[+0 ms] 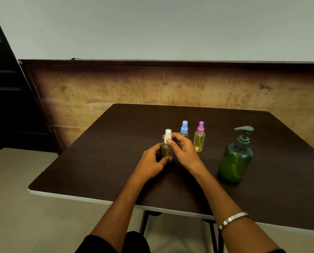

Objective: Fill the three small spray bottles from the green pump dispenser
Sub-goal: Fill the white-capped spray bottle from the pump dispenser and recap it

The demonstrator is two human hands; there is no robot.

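Dark table (101,161): pink-capped bottle (199,137) beside green pump dispenser (236,157).

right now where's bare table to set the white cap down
Bare table lies left of the left hand, and along the near edge between the forearms. Crowded: both hands on the white-capped bottle, with the blue-capped bottle, pink-capped bottle and green pump dispenser to its right.

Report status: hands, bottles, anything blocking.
Left hand grips white-capped bottle; right hand pinches its cap. Blue-capped bottle, pink-capped bottle, green dispenser standing untouched. Nothing blocking.
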